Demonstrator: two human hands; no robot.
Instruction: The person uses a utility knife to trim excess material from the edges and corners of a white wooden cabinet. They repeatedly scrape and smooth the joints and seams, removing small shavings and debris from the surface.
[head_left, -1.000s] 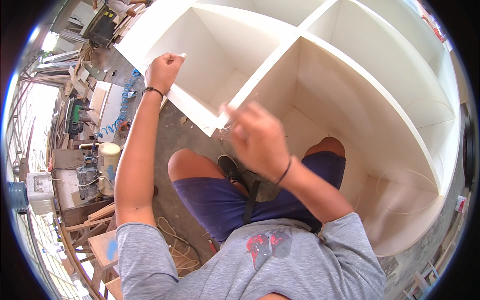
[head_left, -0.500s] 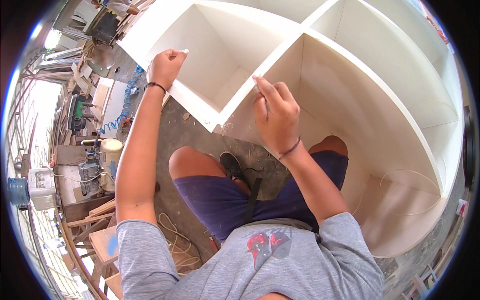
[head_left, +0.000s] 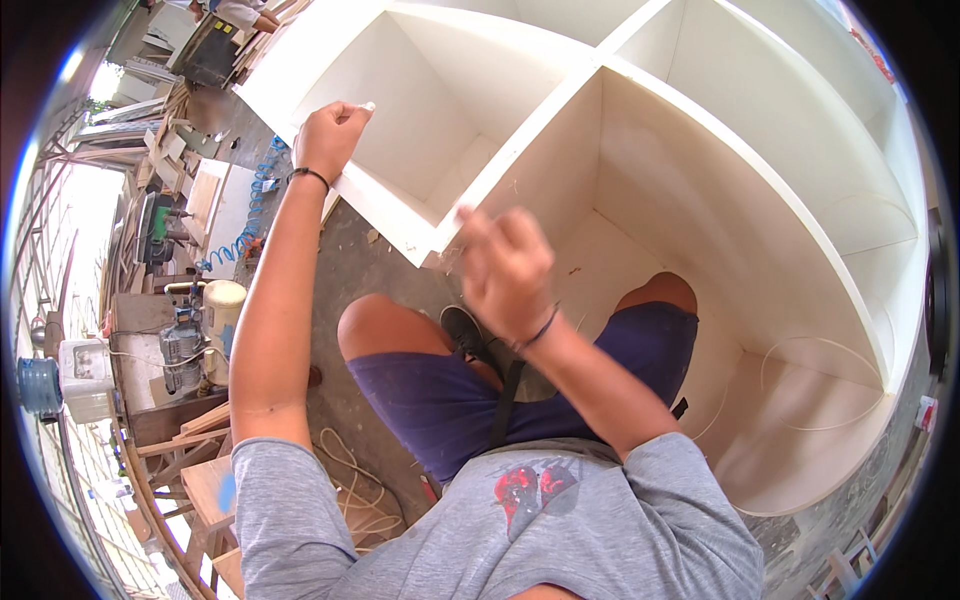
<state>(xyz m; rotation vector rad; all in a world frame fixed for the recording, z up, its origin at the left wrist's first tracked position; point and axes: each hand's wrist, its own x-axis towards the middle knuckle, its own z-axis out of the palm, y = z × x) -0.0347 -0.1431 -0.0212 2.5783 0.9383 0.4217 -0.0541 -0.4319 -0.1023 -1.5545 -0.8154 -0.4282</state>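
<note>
A large white shelf cabinet (head_left: 612,62) with open compartments fills the upper middle and right. My left hand (head_left: 330,137) is closed in a pinch over the near left compartment, with a small white bit (head_left: 369,106) at its fingertips. I cannot make out what that bit is. Lower down, my right hand (head_left: 508,270) is curled and blurred by motion, its fingertips at the near end of the divider's front edge (head_left: 480,190). Whatever its fingers hold, if anything, is too smeared to name. Thin shavings or strips cling beside that edge.
My bent knees (head_left: 385,325) are close to the cabinet's lower corner. A thin pale cord (head_left: 820,428) loops at its right side. Leftward are a compressor (head_left: 222,310), a coiled blue hose (head_left: 250,215), wood scraps and a tan hose (head_left: 350,480). Another person's arm (head_left: 262,20) shows at top left.
My right hand has slid down and left along the divider's front edge toward the corner. My left hand has stayed nearly still, pinching the white bit.
</note>
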